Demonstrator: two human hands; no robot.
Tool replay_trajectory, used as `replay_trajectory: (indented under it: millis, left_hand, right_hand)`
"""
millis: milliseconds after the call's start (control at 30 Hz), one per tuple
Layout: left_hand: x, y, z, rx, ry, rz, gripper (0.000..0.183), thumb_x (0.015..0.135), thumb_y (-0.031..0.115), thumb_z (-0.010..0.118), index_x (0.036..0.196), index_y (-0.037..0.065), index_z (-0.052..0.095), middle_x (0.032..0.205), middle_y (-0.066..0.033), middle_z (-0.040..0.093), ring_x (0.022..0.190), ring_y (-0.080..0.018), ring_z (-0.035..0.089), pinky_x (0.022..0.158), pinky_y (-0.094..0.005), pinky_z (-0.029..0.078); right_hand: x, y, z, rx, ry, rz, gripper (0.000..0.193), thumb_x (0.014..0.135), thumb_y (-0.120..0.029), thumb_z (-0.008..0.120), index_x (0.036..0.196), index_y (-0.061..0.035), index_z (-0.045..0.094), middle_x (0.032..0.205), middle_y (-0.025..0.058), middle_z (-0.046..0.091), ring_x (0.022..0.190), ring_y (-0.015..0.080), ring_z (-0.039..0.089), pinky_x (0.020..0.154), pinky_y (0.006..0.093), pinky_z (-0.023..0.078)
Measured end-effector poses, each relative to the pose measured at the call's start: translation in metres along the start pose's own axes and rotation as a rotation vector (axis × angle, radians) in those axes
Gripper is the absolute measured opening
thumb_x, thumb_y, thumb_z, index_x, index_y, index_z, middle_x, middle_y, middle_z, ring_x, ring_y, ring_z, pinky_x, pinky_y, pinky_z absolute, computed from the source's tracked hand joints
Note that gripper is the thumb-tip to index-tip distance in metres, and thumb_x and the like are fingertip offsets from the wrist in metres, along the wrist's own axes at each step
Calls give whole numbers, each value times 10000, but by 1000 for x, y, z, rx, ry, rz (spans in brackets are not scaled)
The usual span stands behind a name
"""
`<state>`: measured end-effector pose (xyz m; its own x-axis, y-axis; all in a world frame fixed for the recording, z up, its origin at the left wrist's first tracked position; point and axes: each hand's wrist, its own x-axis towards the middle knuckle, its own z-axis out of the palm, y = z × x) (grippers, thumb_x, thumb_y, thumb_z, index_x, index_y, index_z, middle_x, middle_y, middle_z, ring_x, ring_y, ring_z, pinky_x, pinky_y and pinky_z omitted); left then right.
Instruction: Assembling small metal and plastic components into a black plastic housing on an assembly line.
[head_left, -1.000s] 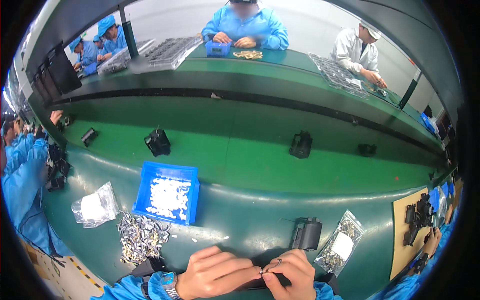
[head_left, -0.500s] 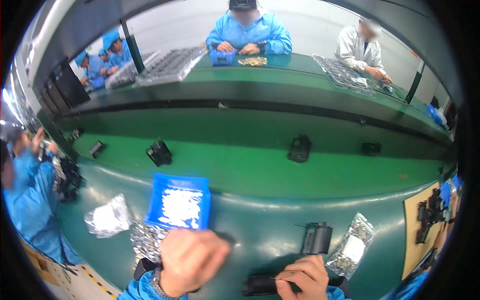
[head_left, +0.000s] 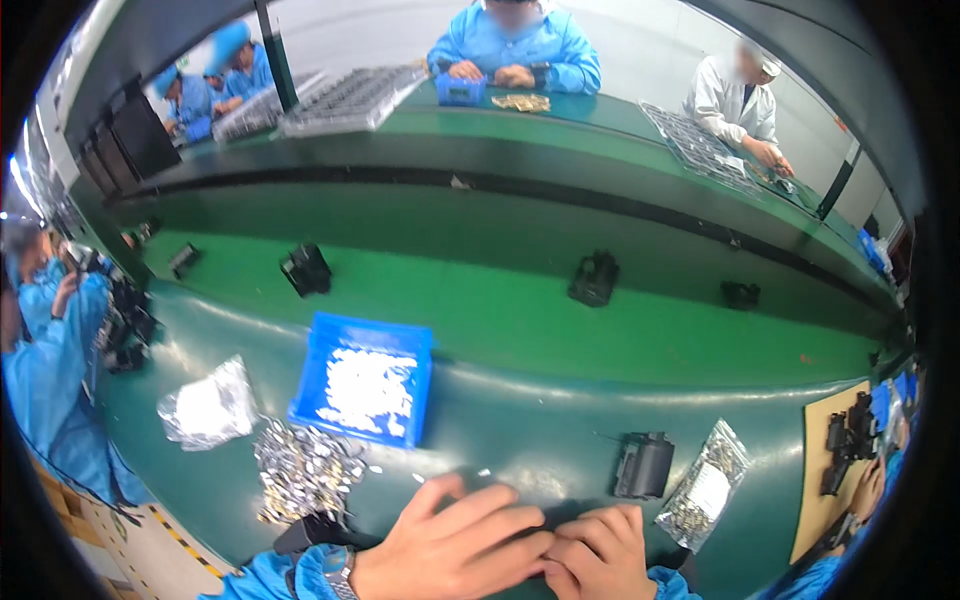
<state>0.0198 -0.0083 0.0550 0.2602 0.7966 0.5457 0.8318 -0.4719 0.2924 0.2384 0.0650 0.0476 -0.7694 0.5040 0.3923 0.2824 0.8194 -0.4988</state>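
Observation:
Both my hands meet at the table's near edge. My left hand [head_left: 455,545] reaches across with its fingers bent over something hidden, their tips touching my right hand [head_left: 603,556]. The right hand's fingers are pressed together and curled, and what they hold cannot be seen. No part of the black housing seen earlier under the right hand shows between them. Nearest to the right hand, a black plastic housing [head_left: 643,466] stands on the table. A pile of small silvery metal parts [head_left: 305,475] lies beside my left wrist, below a blue bin [head_left: 420,385] of small white pieces.
A clear bag of parts [head_left: 705,487] lies right of the housing; another plastic bag [head_left: 208,405] lies at left. Black units, including one unit [head_left: 595,278], sit on the green strip [head_left: 450,290] beyond. Co-workers sit left, right and opposite. A tan board [head_left: 812,490] lies at right.
My left hand has moved right and down from beside the blue bin to meet my right hand. The metal pile is now uncovered, and the black housing under my right hand is hidden.

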Motion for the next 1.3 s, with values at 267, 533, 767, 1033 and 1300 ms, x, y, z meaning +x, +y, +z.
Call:
replay_trajectory:
  millis: [267, 533, 767, 1033, 1300]
  left_hand:
    - [-2, -12, 21, -275, -7, -80, 194, 784, 207, 807, 943, 150, 712, 1066, 21, 640, 1063, -188, 611, 860, -371, 417]
    - [-5, -12, 17, -437, 26, -61, 203, 817, 176, 806, 1001, 133, 732, 1093, 14, 640, 1057, -210, 622, 870, -360, 430]
    - [-16, -19, 30, -493, 30, -142, 241, 844, 285, 804, 1008, 117, 748, 1053, -53, 680, 1012, -270, 636, 860, -422, 476]
    - [-29, -33, 35, -545, -253, -44, 546, 789, 276, 826, 1260, 110, 604, 1131, -8, 600, 1094, -192, 558, 861, -372, 390]
    - [-33, -33, 36, -513, -280, -39, 501, 785, 238, 802, 1233, 107, 622, 1076, -2, 592, 1068, -187, 524, 858, -369, 382]
  right_hand:
    - [4, 7, 1, 53, 30, 30, 177, 852, -79, 757, 1003, -60, 667, 1026, 106, 661, 938, 340, 631, 858, 443, 464]
    - [6, 12, -9, 552, 20, 36, 171, 848, -53, 817, 964, -18, 697, 930, 118, 744, 890, 308, 692, 826, 407, 518]
    - [18, 22, -27, 610, -131, -191, 142, 763, -142, 823, 878, -65, 794, 925, 48, 774, 877, 235, 662, 778, 390, 454]
    - [20, 20, -24, 337, -305, -315, 262, 651, -217, 757, 896, -142, 813, 986, -63, 774, 896, 192, 562, 797, 386, 374]
    - [20, 21, -20, 372, -368, -321, 281, 651, -235, 748, 910, -144, 812, 980, -70, 772, 880, 196, 531, 798, 388, 366]
